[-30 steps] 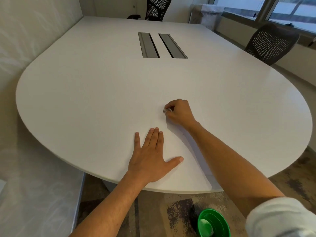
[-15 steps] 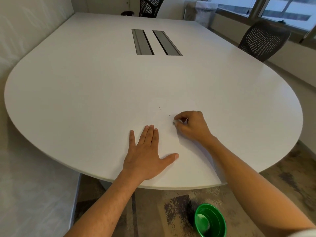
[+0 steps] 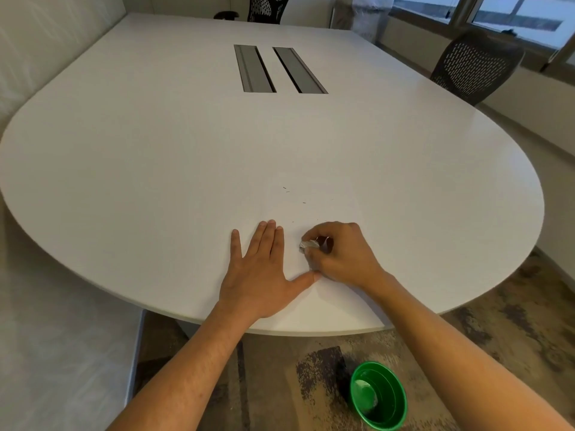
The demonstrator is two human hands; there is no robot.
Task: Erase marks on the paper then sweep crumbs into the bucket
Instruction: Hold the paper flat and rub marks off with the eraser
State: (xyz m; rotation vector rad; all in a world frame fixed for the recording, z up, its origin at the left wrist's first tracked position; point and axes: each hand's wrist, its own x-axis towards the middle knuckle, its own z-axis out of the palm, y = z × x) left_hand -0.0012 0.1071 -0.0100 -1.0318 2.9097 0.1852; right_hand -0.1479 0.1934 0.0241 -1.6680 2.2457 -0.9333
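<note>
White paper (image 3: 329, 293) lies on my counter (image 3: 155, 150), left hand (image 3: 261, 275) spread flat on it, right hand (image 3: 339, 253) pinching the eraser (image 3: 306, 245) in its grip.

No lettering, label, brand or number can be read anywhere in view; the paper (image 3: 311, 209) bears only a few tiny dark flecks beyond the fingers, too small to tell as writing.
</note>
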